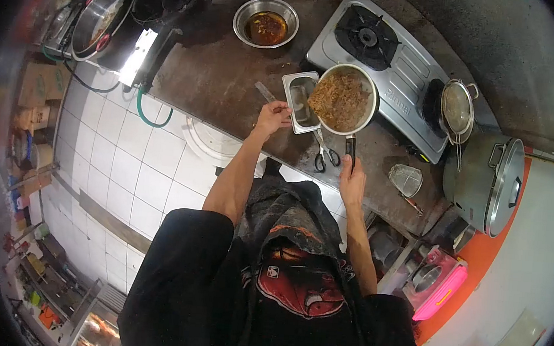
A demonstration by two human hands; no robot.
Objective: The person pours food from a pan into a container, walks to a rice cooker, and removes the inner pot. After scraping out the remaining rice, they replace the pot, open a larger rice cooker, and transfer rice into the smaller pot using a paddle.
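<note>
Pan (343, 100) of browned, crumbly food held over the counter (219, 82), its black handle (350, 146) gripped by the right hand (352, 183), fingers clenched around the handle's near end. Pan rim partly over a small rectangular steel tin (300, 99), which sits just left of it on the counter. Left hand (273, 117) at the tin's near left corner, fingers curled onto its edge, holding it; a thin metal utensil (264, 91) pokes out beyond that hand, whether gripped or merely lying there cannot be told. Scissors (325, 154) flat on the counter just left of the handle, between the two forearms. Steel bowl (266, 22) with dark sauce farther off, toward the far left of the counter. Gas stove (391, 71) right of the pan, one bare burner (367, 36) at its far end, a lidded small pot (457, 110) on the right burner. Wire strainer (407, 180) lying near the counter's right edge. Large steel lidded pot (490, 182) well to the right, beyond the stove. Wok (99, 19) on a second cooker at far left. White tiled floor (125, 173) below the counter's left edge. Black shirt (280, 292) with red print filling the near view.
</note>
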